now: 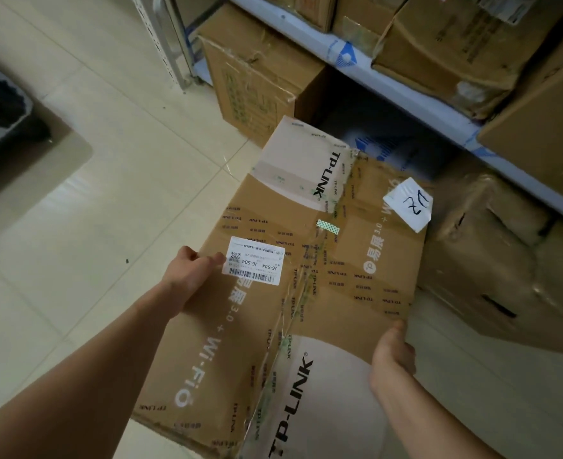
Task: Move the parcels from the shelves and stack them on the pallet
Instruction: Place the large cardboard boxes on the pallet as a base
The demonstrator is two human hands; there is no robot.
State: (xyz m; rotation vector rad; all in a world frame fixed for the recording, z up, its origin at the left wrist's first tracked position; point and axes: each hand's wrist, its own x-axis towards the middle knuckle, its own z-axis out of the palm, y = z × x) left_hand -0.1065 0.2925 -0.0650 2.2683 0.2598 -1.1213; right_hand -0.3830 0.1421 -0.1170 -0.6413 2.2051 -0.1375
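Two bare hands hold one long brown cardboard parcel (293, 293) printed with TP-LINK lettering, above the pale tiled floor (114, 180) and in front of the shelves. At the parcel's near right edge the right hand (393, 354) cups the side, thumb on the top face; its fingers seem to curl underneath, though they are hidden. On the left edge the left hand (190, 271) grips the box, thumb lying on top just beside a white barcode label (255, 265). Farther along the top, a white paper slip with handwritten marks (410, 207) sits near the right edge. Beyond and to the right, crumpled brown cartons wrapped in clear tape (505, 253) stand at floor level under a white metal shelf rail (405, 91). More brown boxes (455, 44) rest on that shelf, and another taped carton (253, 84) stands at the far end.
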